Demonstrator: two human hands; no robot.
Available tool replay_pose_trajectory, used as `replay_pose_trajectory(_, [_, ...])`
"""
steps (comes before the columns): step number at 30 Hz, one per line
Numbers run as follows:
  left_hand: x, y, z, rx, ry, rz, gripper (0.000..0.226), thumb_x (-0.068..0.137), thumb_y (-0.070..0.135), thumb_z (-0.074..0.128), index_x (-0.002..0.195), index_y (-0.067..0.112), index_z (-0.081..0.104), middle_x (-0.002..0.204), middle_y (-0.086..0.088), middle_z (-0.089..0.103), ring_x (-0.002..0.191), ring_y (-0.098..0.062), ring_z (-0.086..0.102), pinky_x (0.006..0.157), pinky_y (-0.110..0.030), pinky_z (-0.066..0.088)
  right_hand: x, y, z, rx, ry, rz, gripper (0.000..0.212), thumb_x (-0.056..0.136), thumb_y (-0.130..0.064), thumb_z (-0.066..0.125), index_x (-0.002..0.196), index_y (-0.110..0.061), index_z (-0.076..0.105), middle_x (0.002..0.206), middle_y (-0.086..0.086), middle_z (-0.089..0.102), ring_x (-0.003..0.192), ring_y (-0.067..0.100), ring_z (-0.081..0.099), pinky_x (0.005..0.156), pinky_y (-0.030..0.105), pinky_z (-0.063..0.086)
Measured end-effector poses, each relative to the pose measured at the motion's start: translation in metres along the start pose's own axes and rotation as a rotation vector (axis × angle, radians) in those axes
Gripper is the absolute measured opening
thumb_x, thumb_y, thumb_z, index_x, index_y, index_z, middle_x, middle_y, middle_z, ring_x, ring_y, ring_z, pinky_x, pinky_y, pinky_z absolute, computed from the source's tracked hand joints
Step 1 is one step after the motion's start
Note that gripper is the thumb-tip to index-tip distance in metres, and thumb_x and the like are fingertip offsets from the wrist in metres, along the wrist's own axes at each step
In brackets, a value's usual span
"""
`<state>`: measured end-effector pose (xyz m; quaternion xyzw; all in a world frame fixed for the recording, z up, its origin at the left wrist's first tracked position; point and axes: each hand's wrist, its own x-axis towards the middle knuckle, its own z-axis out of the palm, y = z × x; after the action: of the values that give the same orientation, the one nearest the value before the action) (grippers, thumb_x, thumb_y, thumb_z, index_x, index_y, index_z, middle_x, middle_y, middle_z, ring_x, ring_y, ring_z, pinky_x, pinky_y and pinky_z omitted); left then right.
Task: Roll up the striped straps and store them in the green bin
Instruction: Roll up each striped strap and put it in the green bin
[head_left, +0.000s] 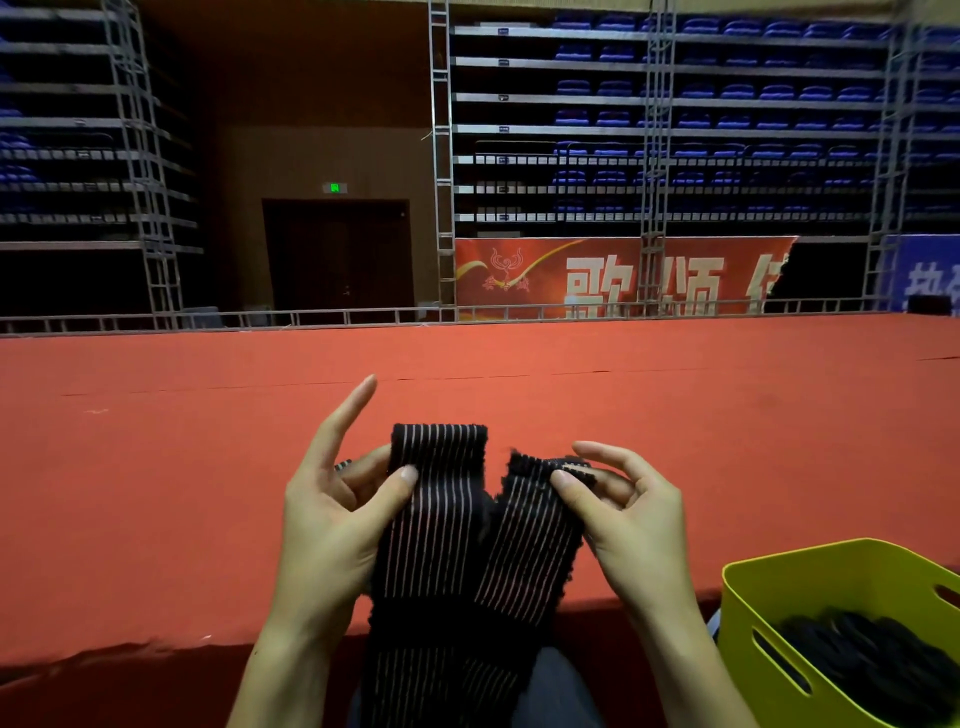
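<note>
Both hands (332, 519) (628, 519) pinching striped strap (457, 540), green bin (769, 603) beside, perhaps holding rolls

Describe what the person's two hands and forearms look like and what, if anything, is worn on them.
Both the left hand and the right hand are bare: no gloves, rings, watch or wristbands show. The forearms are uncovered as far as the bottom edge of the picture, with no sleeve in sight. The fingers are slender, with short, unpainted nails.

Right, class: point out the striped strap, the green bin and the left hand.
striped strap (441, 525): head view, on its left-hand length, mid-stripe.
green bin (748, 603): head view, on its near left wall.
left hand (332, 525): head view, on the palm.
</note>
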<state>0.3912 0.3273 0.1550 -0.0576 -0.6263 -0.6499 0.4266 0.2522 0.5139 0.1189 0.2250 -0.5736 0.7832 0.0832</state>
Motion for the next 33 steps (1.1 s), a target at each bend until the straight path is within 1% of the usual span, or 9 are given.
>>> replay_pose_trajectory(5, [-0.003,-0.004,-0.001,-0.016,-0.145,-0.022,0.072,0.099,-0.004,0.060,0.154,0.043,0.053,0.120,-0.011,0.081,0.107,-0.031,0.079,0.086,-0.042,0.067,0.000,0.005,0.004,-0.034,-0.040,0.013,0.028,0.093,-0.006,0.082,0.116,-0.020,0.075,0.093,0.010,0.083,0.085,0.025,0.080,0.069,0.038,0.063])
replay_pose_trajectory(9, [-0.002,-0.018,-0.002,0.076,-0.268,-0.041,0.071,0.103,-0.010,0.057,0.151,0.042,0.059,0.137,0.003,0.075,0.111,-0.030,0.072,0.083,-0.044,0.060,-0.003,0.001,0.013,0.046,-0.096,0.056,0.024,0.096,-0.004,0.078,0.117,-0.016,0.074,0.087,0.012,0.082,0.069,0.018,0.075,0.058,0.027,0.055])
replay_pose_trajectory(13, [-0.001,-0.031,0.000,0.075,-0.310,-0.064,0.066,0.102,-0.018,0.054,0.151,0.026,0.060,0.139,-0.001,0.074,0.124,-0.026,0.073,0.095,-0.037,0.063,-0.004,-0.003,0.018,0.198,-0.098,0.141,0.022,0.097,-0.008,0.076,0.118,-0.012,0.074,0.094,0.020,0.081,0.080,0.032,0.074,0.063,0.035,0.057])
replay_pose_trajectory(16, [0.000,-0.036,0.000,0.089,-0.307,-0.028,0.061,0.100,-0.013,0.062,0.150,0.021,0.061,0.143,0.002,0.072,0.134,-0.020,0.066,0.107,-0.039,0.058,-0.007,-0.007,0.020,0.247,-0.086,0.158,0.021,0.097,-0.012,0.075,0.118,-0.008,0.073,0.095,0.019,0.081,0.072,0.022,0.076,0.055,0.027,0.056])
replay_pose_trajectory(21, [-0.001,-0.036,0.002,0.126,-0.323,-0.007,0.054,0.098,-0.013,0.064,0.142,0.018,0.068,0.138,0.003,0.074,0.129,-0.017,0.070,0.102,-0.026,0.057,-0.011,-0.010,0.020,0.183,-0.075,0.082,0.032,0.086,-0.008,0.084,0.116,-0.009,0.073,0.096,0.013,0.083,0.080,0.022,0.081,0.059,0.024,0.059])
replay_pose_trajectory(24, [-0.001,-0.034,0.004,0.156,-0.259,-0.004,0.048,0.099,-0.006,0.069,0.136,0.025,0.073,0.128,0.004,0.078,0.113,-0.017,0.076,0.088,-0.027,0.061,-0.012,-0.013,0.018,0.141,-0.066,0.018,0.029,0.087,0.002,0.083,0.113,-0.007,0.072,0.094,0.011,0.083,0.085,0.022,0.082,0.066,0.024,0.061])
replay_pose_trajectory(28, [0.006,-0.034,0.013,0.200,-0.045,0.061,0.036,0.093,0.018,0.081,0.127,0.029,0.078,0.115,0.005,0.082,0.109,-0.017,0.078,0.092,-0.034,0.063,-0.016,-0.013,0.021,0.126,-0.095,0.014,0.029,0.086,0.002,0.083,0.112,-0.007,0.072,0.095,0.011,0.083,0.087,0.024,0.082,0.067,0.027,0.062])
replay_pose_trajectory(31, [0.009,-0.033,0.017,0.190,0.036,0.100,0.036,0.093,0.009,0.082,0.125,0.026,0.079,0.106,0.004,0.084,0.103,-0.015,0.080,0.090,-0.028,0.063,-0.016,-0.011,0.022,0.110,-0.142,0.037,0.028,0.090,-0.001,0.081,0.115,-0.009,0.072,0.100,0.010,0.083,0.095,0.027,0.081,0.074,0.034,0.064])
replay_pose_trajectory(33, [0.009,-0.032,0.015,0.159,0.076,0.093,0.038,0.092,0.007,0.082,0.125,0.025,0.079,0.102,-0.001,0.084,0.100,-0.017,0.080,0.088,-0.027,0.063,-0.015,-0.011,0.020,0.107,-0.156,0.039,0.026,0.094,0.001,0.076,0.117,-0.009,0.072,0.102,0.011,0.083,0.097,0.026,0.081,0.072,0.030,0.062])
